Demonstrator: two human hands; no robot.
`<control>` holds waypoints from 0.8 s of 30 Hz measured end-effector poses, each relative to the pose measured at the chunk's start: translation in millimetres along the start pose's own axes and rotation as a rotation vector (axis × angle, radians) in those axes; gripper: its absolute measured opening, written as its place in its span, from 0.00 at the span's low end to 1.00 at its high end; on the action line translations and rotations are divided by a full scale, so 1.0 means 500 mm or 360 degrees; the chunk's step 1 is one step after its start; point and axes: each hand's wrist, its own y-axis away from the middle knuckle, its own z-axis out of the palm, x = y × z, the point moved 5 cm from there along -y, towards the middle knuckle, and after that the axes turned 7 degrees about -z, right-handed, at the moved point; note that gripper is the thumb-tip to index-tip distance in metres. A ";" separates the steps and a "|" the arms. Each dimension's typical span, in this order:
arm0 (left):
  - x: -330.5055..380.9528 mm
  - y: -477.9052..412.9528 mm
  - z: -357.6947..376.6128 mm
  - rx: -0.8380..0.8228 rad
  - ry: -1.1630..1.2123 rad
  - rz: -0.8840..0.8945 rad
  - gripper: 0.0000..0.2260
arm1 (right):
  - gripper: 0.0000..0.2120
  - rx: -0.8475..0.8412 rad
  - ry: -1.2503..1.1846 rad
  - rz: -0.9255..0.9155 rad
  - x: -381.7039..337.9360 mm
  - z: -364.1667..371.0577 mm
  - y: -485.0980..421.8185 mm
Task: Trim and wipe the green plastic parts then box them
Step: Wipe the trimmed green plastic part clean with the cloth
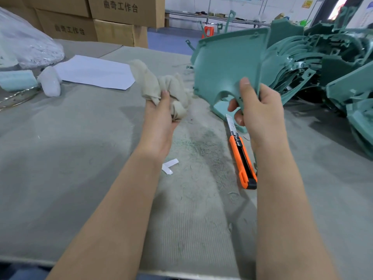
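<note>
The right hand [260,112] gripped a green plastic part [226,65] by its lower edge, thumb pressed on the front face and fingers curled behind it, holding it raised above the grey table [80,158] at the right. The left hand [161,118] pinched a crumpled beige cloth [171,87] between thumb and fingers, just left of the part. An orange utility knife [243,158] lay on the table under the right hand, and a pile of green parts [323,57] stood far right.
</note>
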 end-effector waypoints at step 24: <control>-0.008 0.007 0.015 -0.0052 -0.0048 -0.0042 0.11 | 0.16 -0.0348 0.0243 -0.0080 -0.005 0.095 0.033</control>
